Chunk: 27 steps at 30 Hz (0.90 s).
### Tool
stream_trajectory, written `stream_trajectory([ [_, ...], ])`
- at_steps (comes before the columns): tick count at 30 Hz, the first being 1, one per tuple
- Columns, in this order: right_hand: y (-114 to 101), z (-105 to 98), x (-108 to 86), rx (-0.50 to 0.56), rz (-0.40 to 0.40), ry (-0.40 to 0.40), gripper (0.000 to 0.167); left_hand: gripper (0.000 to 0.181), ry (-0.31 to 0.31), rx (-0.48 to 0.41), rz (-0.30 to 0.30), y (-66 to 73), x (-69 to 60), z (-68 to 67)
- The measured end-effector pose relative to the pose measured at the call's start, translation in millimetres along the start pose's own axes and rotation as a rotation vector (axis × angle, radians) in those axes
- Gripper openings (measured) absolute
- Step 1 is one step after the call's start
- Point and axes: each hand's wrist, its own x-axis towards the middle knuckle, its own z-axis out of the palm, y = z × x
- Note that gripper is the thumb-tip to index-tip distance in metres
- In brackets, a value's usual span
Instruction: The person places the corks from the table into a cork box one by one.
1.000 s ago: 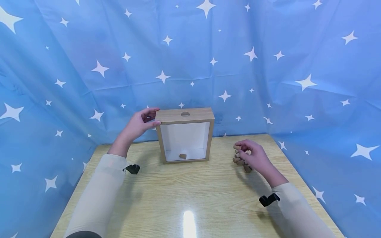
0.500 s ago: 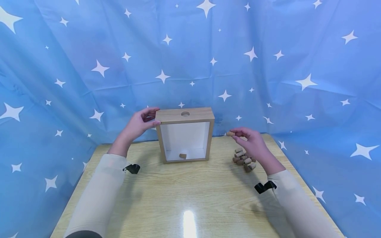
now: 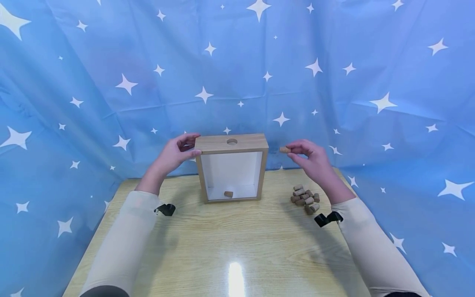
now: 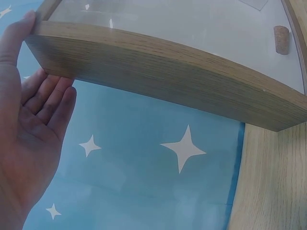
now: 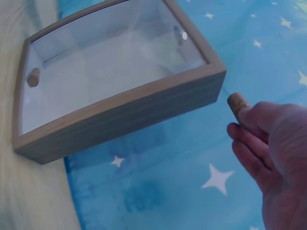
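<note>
A wooden shadow box [image 3: 265, 173] with a clear front stands upright at the back of the table, a round hole [image 3: 231, 142] in its top. Inside, one cork [image 3: 228, 194] lies on the bottom; the left wrist view also shows that cork [image 4: 281, 40]. My left hand [image 3: 172, 156] grips the box's upper left corner, thumb on the front edge and fingers behind. To the right of the box, my right hand [image 3: 311, 160] pinches a second cork [image 3: 285, 149] between thumb and fingertips, raised above the table and apart from the box. In the right wrist view this cork [image 5: 237, 106] points toward the box's corner.
A loose pile of several corks [image 3: 305, 198] lies on the right of the wooden table [image 3: 208, 247]. Close behind the box hangs a blue star-patterned cloth [image 3: 237, 74], which also runs along both sides.
My right hand has picked a cork from the pile and lifted it up and to the left, toward the height of the box's top. The left hand keeps its hold on the box.
</note>
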Motion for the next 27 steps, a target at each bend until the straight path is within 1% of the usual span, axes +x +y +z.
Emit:
stream_trajectory([
  [6,-10.2,2.0,10.6,-0.038,0.022,0.050,0.023,0.069,-0.004,-0.001,0.000,0.0,1.6,0.6],
  [10,-15.6,4.6,17.0,-0.035,0.031,0.054,0.023,0.069,-0.003,-0.005,0.002,-0.9,1.8,0.6],
  [14,-22.0,7.9,26.3,-0.019,0.032,0.036,0.024,0.070,0.000,-0.007,0.006,-2.1,1.9,-0.1],
  [19,-29.8,13.0,38.3,-0.025,0.024,0.017,0.025,0.069,-0.002,-0.010,0.007,-2.0,2.3,0.0],
  [22,-34.0,16.2,45.0,-0.029,0.008,0.006,0.024,0.069,-0.002,-0.017,0.010,0.1,1.7,0.6],
  [27,-42.8,23.0,57.4,-0.041,-0.021,-0.032,0.025,0.070,-0.002,-0.023,0.012,0.5,2.2,1.1],
])
